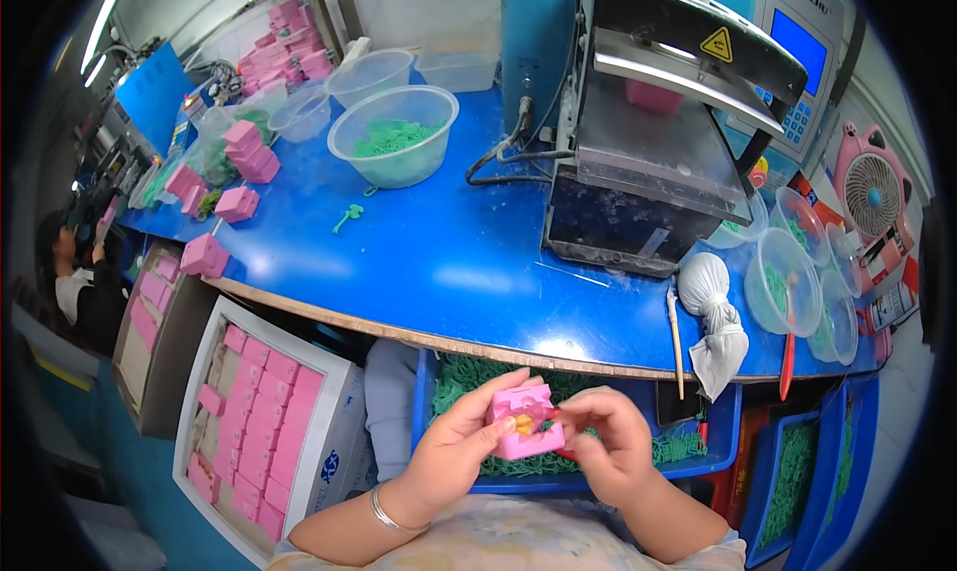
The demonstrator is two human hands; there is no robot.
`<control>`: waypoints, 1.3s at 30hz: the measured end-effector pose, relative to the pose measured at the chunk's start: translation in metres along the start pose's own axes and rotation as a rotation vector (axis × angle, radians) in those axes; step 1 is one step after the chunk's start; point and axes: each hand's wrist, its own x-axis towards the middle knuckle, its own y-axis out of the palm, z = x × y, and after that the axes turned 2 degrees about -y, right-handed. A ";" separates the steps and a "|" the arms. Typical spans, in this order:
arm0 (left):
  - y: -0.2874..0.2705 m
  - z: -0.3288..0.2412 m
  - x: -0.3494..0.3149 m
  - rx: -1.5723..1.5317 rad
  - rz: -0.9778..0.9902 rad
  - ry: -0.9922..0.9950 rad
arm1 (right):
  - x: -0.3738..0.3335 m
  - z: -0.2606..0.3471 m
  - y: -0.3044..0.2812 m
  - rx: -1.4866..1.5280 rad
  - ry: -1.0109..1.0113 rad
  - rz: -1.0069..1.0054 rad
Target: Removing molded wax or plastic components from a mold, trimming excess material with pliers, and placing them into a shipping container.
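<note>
My left hand [459, 431] grips a small pink block-shaped mould [519, 449] from the left, thumb on its front. The mould's top is hollowed, with a yellow piece and a bit of green in the recess. At its right side, my right hand [608, 441] has its fingers pinched on a thin red tool [565, 454], mostly hidden by the hand. Both hands are held above a blue tray [588, 484] of green rubbery pieces [469, 380], just off the table's front edge.
A press machine [648, 152] with a pink block inside stands on the blue table [429, 232]. A bowl [439, 152] of green pieces sits left of it. A brush [675, 342] and a tied white cloth bag [705, 282] lie right. A box [344, 411] of pink blocks stands lower left.
</note>
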 end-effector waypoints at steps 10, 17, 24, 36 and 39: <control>0.002 0.002 -0.006 0.196 0.091 0.105 | 0.001 0.010 0.005 -0.131 0.096 0.025; -0.012 -0.001 -0.007 0.078 0.271 0.047 | 0.010 0.013 0.004 -0.206 -0.098 0.154; -0.003 -0.014 0.003 0.309 0.276 0.086 | 0.016 0.019 0.004 -0.165 -0.070 0.115; -0.015 -0.082 0.039 1.917 -0.406 0.582 | 0.114 0.059 -0.066 0.576 0.292 -0.167; -0.019 -0.088 0.044 1.818 -0.221 0.356 | 0.128 0.067 -0.093 0.656 0.367 -0.191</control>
